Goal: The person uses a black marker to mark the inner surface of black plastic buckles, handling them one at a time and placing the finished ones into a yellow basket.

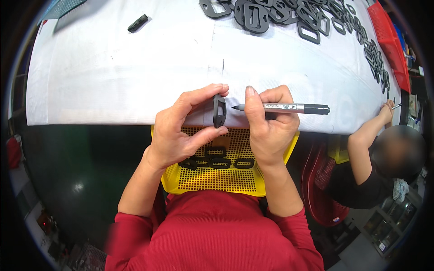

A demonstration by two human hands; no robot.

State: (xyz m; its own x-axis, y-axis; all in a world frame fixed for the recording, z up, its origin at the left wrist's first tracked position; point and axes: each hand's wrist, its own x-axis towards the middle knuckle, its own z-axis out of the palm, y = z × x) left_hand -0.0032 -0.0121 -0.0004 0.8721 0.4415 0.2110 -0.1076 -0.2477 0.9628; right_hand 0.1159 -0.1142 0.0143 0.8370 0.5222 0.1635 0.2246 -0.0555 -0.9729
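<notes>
Between the thumb and fingers of my left hand a black oval ring-shaped part stands on edge, its opening seen at a slant. My right hand grips a silver marker pen with a black end. The pen's dark tip points left at the part, a small gap away from it. Both hands are over the table's near edge. Below them a yellow perforated basket holds several similar black parts.
A large heap of black ring parts spreads over the white-covered table at the far right. A black pen cap-like piece lies far left. Red baskets line the right edge. A co-worker sits at the right by a red chair.
</notes>
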